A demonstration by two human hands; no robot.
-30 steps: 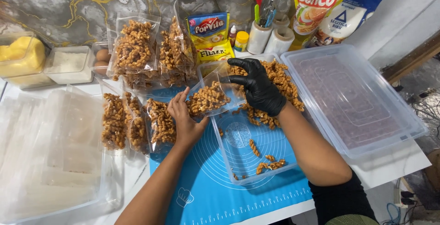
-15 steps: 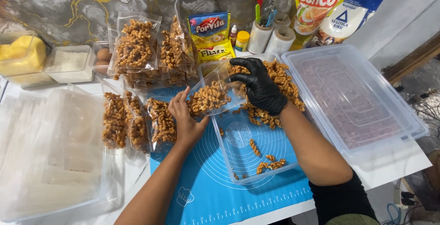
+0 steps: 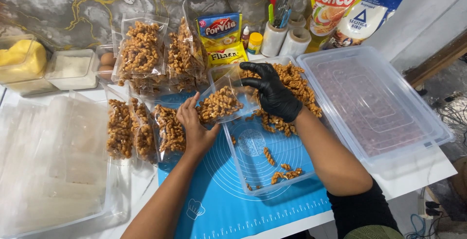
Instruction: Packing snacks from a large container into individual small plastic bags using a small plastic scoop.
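Home kitchen counter, marble-look wall (image 3: 73, 5), blue baking mat (image 3: 243, 210), bagged snacks (image 3: 141, 54), cooking-oil pouch (image 3: 335, 10)

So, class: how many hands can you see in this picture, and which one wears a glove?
2. The bare left hand holds a clear bag of twisted snacks. The black-gloved right hand is at the bag's mouth, above the clear container. No other hands show.

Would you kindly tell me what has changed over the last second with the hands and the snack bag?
Almost nothing changed. The gloved right hand shifted only slightly at the mouth of the clear bag of twisted snacks, and the bare left hand kept holding it. The clear tub, filled bags and lid stayed put.
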